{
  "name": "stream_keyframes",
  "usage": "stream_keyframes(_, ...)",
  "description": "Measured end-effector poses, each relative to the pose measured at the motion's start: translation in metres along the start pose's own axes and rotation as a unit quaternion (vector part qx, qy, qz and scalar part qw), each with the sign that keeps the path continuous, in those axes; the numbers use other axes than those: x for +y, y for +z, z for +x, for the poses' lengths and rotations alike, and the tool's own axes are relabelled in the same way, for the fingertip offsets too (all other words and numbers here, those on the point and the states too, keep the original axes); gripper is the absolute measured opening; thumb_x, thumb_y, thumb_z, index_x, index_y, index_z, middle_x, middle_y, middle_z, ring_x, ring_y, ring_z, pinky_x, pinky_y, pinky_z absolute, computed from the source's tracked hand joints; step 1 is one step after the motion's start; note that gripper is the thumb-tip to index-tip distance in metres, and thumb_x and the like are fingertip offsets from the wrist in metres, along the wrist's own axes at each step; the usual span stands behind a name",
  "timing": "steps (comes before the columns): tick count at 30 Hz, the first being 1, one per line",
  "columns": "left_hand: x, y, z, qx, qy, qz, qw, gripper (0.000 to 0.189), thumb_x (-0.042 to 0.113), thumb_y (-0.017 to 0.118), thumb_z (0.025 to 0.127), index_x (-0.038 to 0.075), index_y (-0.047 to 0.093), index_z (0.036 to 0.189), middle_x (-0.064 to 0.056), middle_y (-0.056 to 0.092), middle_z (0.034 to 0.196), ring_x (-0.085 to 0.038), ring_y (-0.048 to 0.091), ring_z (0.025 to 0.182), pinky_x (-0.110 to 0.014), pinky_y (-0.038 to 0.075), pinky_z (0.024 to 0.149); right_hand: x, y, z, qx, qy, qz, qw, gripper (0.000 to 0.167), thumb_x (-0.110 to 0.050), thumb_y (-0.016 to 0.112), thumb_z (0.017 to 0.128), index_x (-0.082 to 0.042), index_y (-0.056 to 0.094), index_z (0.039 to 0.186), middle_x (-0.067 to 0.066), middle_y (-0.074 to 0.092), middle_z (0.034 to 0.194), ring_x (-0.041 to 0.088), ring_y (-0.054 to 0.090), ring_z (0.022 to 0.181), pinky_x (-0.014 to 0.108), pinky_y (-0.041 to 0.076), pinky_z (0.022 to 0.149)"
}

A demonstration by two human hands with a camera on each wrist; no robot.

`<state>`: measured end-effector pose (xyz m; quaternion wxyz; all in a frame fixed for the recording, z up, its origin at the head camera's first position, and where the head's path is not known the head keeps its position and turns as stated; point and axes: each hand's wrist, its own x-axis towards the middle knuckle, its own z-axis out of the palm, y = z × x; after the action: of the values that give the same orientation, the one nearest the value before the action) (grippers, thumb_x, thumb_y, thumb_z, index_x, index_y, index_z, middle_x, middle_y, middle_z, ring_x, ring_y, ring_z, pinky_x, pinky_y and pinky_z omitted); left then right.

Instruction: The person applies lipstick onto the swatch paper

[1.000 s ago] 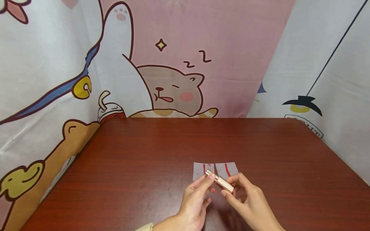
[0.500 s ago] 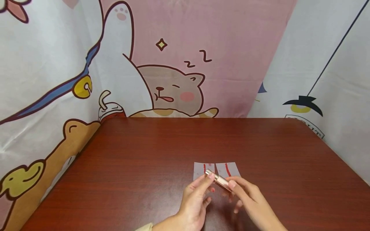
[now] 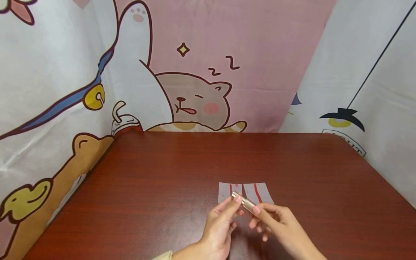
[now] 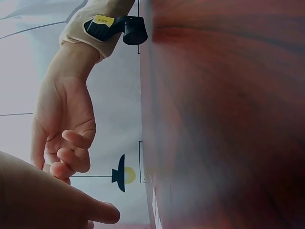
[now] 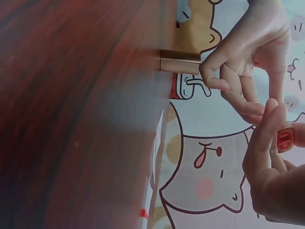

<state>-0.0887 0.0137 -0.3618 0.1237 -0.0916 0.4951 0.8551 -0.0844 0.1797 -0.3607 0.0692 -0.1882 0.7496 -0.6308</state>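
Note:
A slim gold lipstick [image 3: 249,204] is held aslant between my two hands over the table, low in the head view. My left hand [image 3: 216,228] pinches its upper-left end under the thumb, the other fingers loosely bent. At the lower-right end, my right hand [image 3: 286,228] grips it between thumb and fingers. Its red-labelled base [image 5: 285,139] faces the right wrist view. That view also has a gold lipstick cap [image 5: 180,62] standing upright, overlapped at its top by my left little finger; in the head view it is hidden. The left wrist view catches only the hands.
Two small white papers, a left one [image 3: 224,192] and a right one [image 3: 267,197], lie side by side just beyond the hands, each with a red streak. The brown wooden table [image 3: 156,187] meets a cartoon-printed cloth [image 3: 266,65] at its back and sides.
My right thumb has shifted from below the lipstick onto its top, and the right fingers have re-gripped the lower end. The left hand has kept its hold.

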Motion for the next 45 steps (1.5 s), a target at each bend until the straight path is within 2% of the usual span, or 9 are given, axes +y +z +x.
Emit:
stream_keyframes(16,0.02,-0.015,-0.008,-0.043,0.016,-0.028,0.9985,0.042,0.011,0.064,0.084,0.003,0.055,0.124,0.001,0.062,0.097,-0.011,0.052,0.08,-0.024,0.037,0.066,-0.005,-0.003,-0.002,0.054,0.027,0.0,0.9982,0.027,-0.012,0.042,0.1,0.01,0.056,0.104,0.01,0.06,0.076,0.014,0.053,0.062,0.033,0.049,0.048)
stream_keyframes(22,0.046,-0.039,-0.003,-0.086,0.068,0.076,0.9911,0.036,0.006,0.065,0.081,0.002,0.059,0.117,-0.004,0.062,0.11,-0.016,0.055,0.096,-0.029,0.039,0.077,0.0,-0.012,-0.002,0.036,0.025,-0.006,0.999,0.025,-0.012,0.043,0.099,0.009,0.055,0.105,0.013,0.061,0.077,0.017,0.053,0.06,0.033,0.049,0.047)
stream_keyframes(24,0.053,-0.049,0.003,-0.117,0.111,0.185,0.9695,0.035,0.008,0.067,0.081,0.003,0.062,0.115,-0.004,0.062,0.111,-0.017,0.055,0.098,-0.029,0.041,0.079,0.002,-0.014,-0.003,0.03,0.018,-0.02,0.9992,0.023,-0.011,0.044,0.099,0.009,0.055,0.104,0.014,0.061,0.076,0.017,0.053,0.059,0.034,0.049,0.046)
stream_keyframes(25,0.055,-0.054,0.006,-0.133,0.137,0.253,0.9482,0.033,0.01,0.068,0.081,0.006,0.063,0.113,-0.002,0.062,0.111,-0.018,0.055,0.098,-0.03,0.042,0.08,0.003,-0.015,-0.003,0.027,0.014,-0.027,0.9992,0.022,-0.01,0.045,0.098,0.009,0.055,0.103,0.014,0.061,0.076,0.017,0.053,0.059,0.035,0.049,0.045)
stream_keyframes(30,0.056,-0.079,0.018,-0.199,0.221,0.545,0.7838,0.037,0.019,0.074,0.079,0.014,0.064,0.114,0.004,0.061,0.109,-0.016,0.055,0.1,-0.037,0.043,0.087,0.007,-0.017,-0.004,0.01,0.001,-0.043,0.999,0.018,-0.007,0.047,0.097,0.008,0.056,0.101,0.015,0.061,0.075,0.02,0.053,0.056,0.035,0.049,0.044)
stream_keyframes(34,0.046,-0.086,0.023,-0.233,0.218,0.643,0.6961,0.048,0.024,0.077,0.075,0.013,0.062,0.119,0.008,0.06,0.113,-0.011,0.053,0.103,-0.037,0.041,0.09,0.008,-0.017,-0.004,-0.003,0.0,-0.065,0.9978,0.017,-0.009,0.049,0.097,0.004,0.058,0.1,0.012,0.061,0.074,0.017,0.053,0.056,0.034,0.049,0.043)
stream_keyframes(37,0.04,-0.084,0.027,-0.246,0.225,0.671,0.6622,0.046,0.026,0.079,0.072,0.017,0.065,0.116,0.013,0.062,0.107,-0.005,0.051,0.096,-0.03,0.04,0.086,0.008,-0.016,-0.003,-0.015,0.002,-0.082,0.9965,0.016,-0.012,0.05,0.096,0.001,0.059,0.099,0.011,0.062,0.074,0.016,0.052,0.056,0.034,0.048,0.043)
stream_keyframes(39,0.037,-0.081,0.029,-0.252,0.228,0.677,0.6528,0.037,0.025,0.079,0.071,0.02,0.07,0.106,0.018,0.063,0.098,-0.003,0.049,0.088,-0.027,0.038,0.082,0.008,-0.015,-0.003,-0.022,0.005,-0.089,0.9958,0.016,-0.014,0.051,0.096,0.0,0.06,0.098,0.009,0.061,0.074,0.015,0.052,0.056,0.033,0.048,0.043)
stream_keyframes(45,0.034,-0.076,0.033,-0.267,0.208,0.655,0.6754,0.012,0.018,0.079,0.072,0.023,0.071,0.079,0.021,0.055,0.057,0.004,0.051,0.068,-0.019,0.04,0.073,0.008,-0.013,-0.003,-0.034,0.01,-0.099,0.9944,0.015,-0.015,0.052,0.096,-0.002,0.059,0.096,0.007,0.061,0.073,0.015,0.053,0.054,0.032,0.048,0.042)
